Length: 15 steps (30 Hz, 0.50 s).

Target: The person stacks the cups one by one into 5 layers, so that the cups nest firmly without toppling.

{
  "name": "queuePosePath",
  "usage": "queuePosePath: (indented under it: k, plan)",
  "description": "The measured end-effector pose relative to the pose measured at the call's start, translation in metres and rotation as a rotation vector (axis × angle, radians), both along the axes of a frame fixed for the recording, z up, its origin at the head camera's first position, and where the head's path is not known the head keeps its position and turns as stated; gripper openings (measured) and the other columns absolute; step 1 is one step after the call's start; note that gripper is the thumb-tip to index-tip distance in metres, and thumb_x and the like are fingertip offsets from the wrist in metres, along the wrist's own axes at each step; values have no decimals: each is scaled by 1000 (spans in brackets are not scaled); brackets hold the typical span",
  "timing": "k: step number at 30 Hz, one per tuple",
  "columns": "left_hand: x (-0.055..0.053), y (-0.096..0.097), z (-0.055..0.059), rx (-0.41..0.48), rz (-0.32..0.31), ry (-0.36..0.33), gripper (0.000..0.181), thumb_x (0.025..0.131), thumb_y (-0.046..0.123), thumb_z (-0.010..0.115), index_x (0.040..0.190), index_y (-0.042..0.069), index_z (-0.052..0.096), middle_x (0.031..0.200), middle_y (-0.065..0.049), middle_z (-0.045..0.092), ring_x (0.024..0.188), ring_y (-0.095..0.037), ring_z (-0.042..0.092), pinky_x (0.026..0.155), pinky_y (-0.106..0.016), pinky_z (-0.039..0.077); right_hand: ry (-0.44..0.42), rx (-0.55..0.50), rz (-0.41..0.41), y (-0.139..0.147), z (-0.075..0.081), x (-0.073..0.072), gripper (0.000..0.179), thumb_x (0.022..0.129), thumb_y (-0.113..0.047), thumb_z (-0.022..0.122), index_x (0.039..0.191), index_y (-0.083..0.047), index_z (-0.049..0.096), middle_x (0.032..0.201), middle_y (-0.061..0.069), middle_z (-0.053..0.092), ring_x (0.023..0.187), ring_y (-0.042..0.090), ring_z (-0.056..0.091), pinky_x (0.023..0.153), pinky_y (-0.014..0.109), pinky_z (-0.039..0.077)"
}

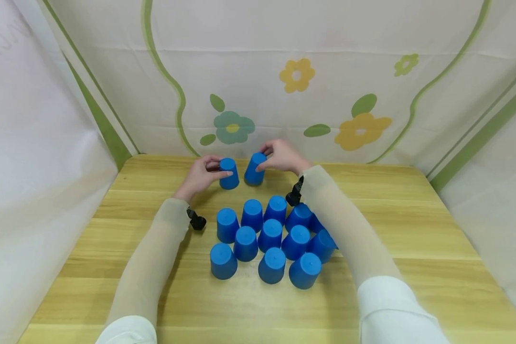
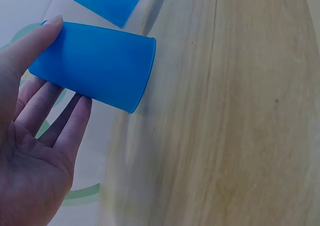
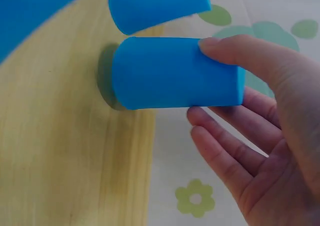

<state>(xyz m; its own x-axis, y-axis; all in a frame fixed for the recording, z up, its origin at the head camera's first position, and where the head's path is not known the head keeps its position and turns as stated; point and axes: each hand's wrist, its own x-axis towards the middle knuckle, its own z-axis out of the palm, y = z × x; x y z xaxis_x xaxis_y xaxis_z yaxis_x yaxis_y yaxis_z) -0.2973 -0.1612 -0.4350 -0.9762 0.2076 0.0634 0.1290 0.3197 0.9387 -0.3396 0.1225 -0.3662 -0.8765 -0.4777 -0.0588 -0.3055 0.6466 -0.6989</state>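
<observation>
Near the table's far edge my left hand point(image 1: 198, 177) grips an upside-down blue cup point(image 1: 229, 174), thumb on the near side and fingers behind. Just right of it, my right hand point(image 1: 282, 156) holds another blue cup point(image 1: 255, 170), slightly tilted. In the right wrist view a shadow shows beside the rim of this cup point(image 3: 175, 74), which looks a little off the table. The left wrist view shows the left cup point(image 2: 97, 64) between thumb and fingers. A narrow gap parts the two cups. Closer to me several upside-down blue cups point(image 1: 270, 235) stand in loose rows.
The wooden table point(image 1: 124, 248) reaches out on both sides of the cups. Behind its far edge hangs a white curtain point(image 1: 258, 71) with printed flowers. My right forearm point(image 1: 348, 220) hides part of the cups at the right end.
</observation>
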Motion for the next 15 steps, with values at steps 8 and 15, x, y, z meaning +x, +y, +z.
queuePosePath:
  k: [8,15]
  plan:
    - [-1,2,0,19,-17,2,53,89,29,83,131,6,61,126,-11,69,120,-29,62,103,-45,49,-12,57,36,-4,-6,3,51,79,-22,90,121,-5,67,116,7,68,108,22,62,94,35,53]
    - [-1,7,2,-13,-74,2,52,89,30,82,130,6,61,127,-10,69,119,-28,63,102,-45,50,-13,83,62,-6,-1,9,48,79,-19,90,119,-4,68,115,9,70,108,23,63,94,36,52]
